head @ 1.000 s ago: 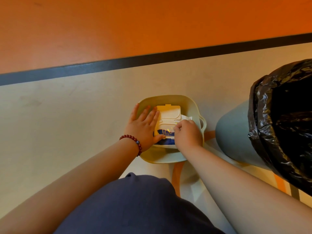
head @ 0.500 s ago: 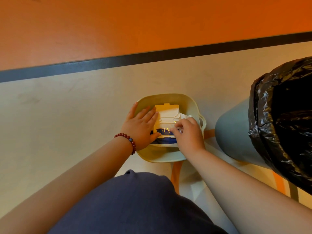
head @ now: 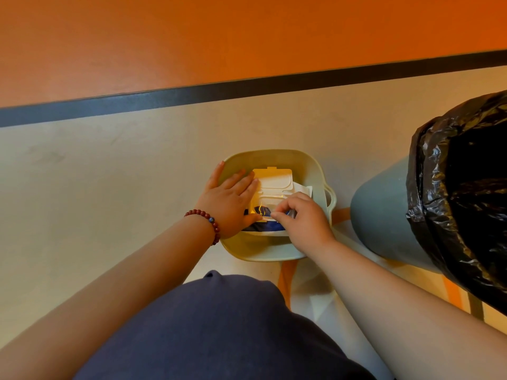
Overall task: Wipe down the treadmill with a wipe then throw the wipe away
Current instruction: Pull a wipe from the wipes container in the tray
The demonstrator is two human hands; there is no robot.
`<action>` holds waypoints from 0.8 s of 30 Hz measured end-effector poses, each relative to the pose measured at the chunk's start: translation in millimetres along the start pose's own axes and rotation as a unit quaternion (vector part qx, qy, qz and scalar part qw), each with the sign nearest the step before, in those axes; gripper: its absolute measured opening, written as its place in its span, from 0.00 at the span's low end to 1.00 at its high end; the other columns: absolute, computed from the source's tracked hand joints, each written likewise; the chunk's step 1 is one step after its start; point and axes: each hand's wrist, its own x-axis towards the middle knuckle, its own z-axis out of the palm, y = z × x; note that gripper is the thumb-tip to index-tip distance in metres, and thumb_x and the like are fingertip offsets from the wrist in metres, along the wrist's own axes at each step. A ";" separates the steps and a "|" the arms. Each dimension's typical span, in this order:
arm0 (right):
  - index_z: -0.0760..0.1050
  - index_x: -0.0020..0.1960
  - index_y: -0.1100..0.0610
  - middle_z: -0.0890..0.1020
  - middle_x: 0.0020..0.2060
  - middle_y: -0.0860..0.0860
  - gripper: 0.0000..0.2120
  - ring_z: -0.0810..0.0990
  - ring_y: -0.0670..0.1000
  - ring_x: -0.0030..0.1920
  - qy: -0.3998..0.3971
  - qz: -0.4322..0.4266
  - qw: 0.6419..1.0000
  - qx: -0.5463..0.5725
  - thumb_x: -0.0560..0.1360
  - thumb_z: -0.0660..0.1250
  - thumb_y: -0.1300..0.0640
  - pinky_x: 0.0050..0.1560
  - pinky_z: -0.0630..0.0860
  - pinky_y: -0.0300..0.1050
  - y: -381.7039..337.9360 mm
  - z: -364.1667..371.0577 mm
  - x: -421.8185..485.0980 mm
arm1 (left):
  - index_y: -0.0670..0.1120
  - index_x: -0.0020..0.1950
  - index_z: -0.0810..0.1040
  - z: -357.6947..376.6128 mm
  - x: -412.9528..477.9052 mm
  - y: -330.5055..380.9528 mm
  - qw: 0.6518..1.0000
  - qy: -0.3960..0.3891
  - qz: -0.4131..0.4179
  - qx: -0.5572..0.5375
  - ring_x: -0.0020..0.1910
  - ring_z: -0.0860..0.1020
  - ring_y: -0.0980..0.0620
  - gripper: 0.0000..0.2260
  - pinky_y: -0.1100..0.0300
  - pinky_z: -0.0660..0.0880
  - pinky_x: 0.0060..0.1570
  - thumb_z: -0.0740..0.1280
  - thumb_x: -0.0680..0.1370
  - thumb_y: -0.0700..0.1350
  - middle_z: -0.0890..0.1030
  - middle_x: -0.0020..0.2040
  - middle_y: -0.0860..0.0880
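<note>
Left hand [head: 230, 204] presses wipe pack [head: 274, 182]; right hand [head: 304, 220] pinches its opening.

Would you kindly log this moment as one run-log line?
phase: fetching wipe | left hand: flat on wipe pack, steadying | right hand: pinching at pack opening | lid: open | pack in basin | bin: beside basin

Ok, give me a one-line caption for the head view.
Left hand steadies the white flip-lid wipe pack in a pale green plastic basin while the right hand pinches at its opening.
</note>
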 end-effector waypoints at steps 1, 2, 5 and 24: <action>0.77 0.37 0.55 0.73 0.38 0.43 0.08 0.72 0.42 0.42 -0.001 -0.004 1.000 0.006 0.72 0.73 0.62 0.42 0.65 0.25 0.2 -2.4 -0.1 | 0.49 0.79 0.46 0.2 -0.7 -4.2 1.000 -0.002 0.009 -0.011 0.78 0.47 0.51 0.31 0.45 0.27 0.68 0.48 0.81 0.63 0.50 0.80 0.51; 0.77 0.36 0.54 0.73 0.38 0.42 0.08 0.72 0.41 0.42 -0.005 -0.010 1.000 0.008 0.71 0.74 0.63 0.42 0.65 0.24 0.5 -4.3 -0.4 | 0.50 0.79 0.46 0.1 -1.4 -8.5 1.000 -0.003 0.018 -0.023 0.78 0.48 0.52 0.30 0.46 0.27 0.68 0.47 0.82 0.61 0.50 0.80 0.51; 0.78 0.36 0.51 0.76 0.38 0.41 0.08 0.71 0.43 0.48 -0.038 -0.022 0.999 -0.011 0.70 0.75 0.59 0.48 0.65 0.28 0.3 -4.2 -2.4 | 0.51 0.79 0.50 -2.3 -2.5 -12.2 0.998 -0.001 0.022 -0.059 0.78 0.50 0.54 0.25 0.49 0.26 0.68 0.44 0.83 0.57 0.53 0.79 0.53; 0.83 0.53 0.57 0.80 0.49 0.51 0.08 0.76 0.50 0.51 -0.004 -0.080 0.981 -0.174 0.77 0.67 0.57 0.54 0.73 0.45 4.2 -0.3 10.1 | 0.52 0.79 0.52 -1.6 6.5 8.3 0.999 -0.014 -0.045 0.000 0.77 0.55 0.49 0.28 0.43 0.30 0.70 0.47 0.81 0.63 0.57 0.78 0.51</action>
